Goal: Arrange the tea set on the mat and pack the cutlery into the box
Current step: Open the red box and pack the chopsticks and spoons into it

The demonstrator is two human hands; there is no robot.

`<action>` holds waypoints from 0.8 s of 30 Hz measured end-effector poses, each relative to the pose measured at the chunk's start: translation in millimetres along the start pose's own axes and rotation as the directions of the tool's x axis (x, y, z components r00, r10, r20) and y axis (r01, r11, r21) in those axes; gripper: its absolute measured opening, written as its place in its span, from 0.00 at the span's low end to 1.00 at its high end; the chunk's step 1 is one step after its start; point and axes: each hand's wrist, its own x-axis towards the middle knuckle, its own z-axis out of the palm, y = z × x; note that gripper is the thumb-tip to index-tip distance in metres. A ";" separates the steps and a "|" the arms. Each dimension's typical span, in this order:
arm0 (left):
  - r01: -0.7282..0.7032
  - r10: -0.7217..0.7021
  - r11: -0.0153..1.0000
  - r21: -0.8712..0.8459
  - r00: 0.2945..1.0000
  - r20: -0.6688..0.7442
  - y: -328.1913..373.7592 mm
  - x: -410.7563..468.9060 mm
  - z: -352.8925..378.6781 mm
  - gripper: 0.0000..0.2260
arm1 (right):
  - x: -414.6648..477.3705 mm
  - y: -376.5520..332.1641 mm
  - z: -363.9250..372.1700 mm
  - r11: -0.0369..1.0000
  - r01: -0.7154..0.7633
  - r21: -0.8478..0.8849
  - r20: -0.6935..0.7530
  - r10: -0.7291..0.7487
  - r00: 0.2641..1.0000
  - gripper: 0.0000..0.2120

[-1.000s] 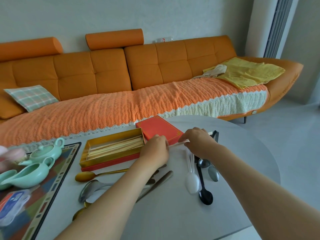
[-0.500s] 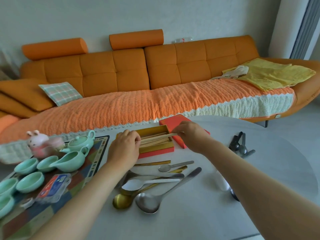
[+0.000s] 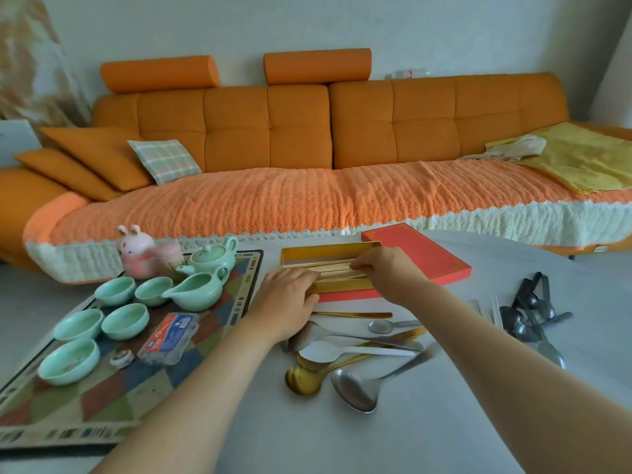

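The right hand (image 3: 386,270) pinches the chopsticks (image 3: 337,268) lying in the gold box (image 3: 321,252), the left hand (image 3: 290,295) curls over its 9 o'clock end, hold hidden, with spoons (image 3: 354,390) at 6 o'clock and the tea set (image 3: 201,285) on the mat (image 3: 102,398) at 9 o'clock

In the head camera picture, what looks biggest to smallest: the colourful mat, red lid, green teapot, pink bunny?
1. colourful mat
2. red lid
3. green teapot and pink bunny look about alike; no ranking between them.

Mint-green teapot (image 3: 212,258), gold-lined red box (image 3: 328,256), patchwork multicoloured mat (image 3: 113,398), orange sofa (image 3: 297,131), pink rabbit figure (image 3: 135,251)
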 end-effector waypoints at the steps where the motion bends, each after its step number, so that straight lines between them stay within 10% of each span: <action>1: 0.002 -0.002 1.000 0.001 1.000 0.017 -0.3 0.9 -2.1 0.19 | -0.1 -1.3 0.4 1.000 -0.014 0.018 0.022 0.014 1.000 0.17; 10: 0.060 -0.049 0.995 -0.079 0.990 0.129 6.1 -1.7 -21.0 0.22 | -15.7 -13.2 -3.8 0.998 0.057 -0.014 0.132 -0.055 0.990 0.16; 18: -0.017 0.001 0.994 -0.112 0.990 -0.138 -2.1 -7.5 -32.8 0.16 | -26.8 -24.8 -5.3 0.963 0.264 -0.059 -0.092 -0.269 0.959 0.10; 24: 0.006 -0.015 0.990 -0.142 0.998 -0.060 -6.7 -28.4 -36.4 0.09 | -34.7 -54.3 -0.8 0.955 0.221 -0.198 0.273 -0.162 0.948 0.09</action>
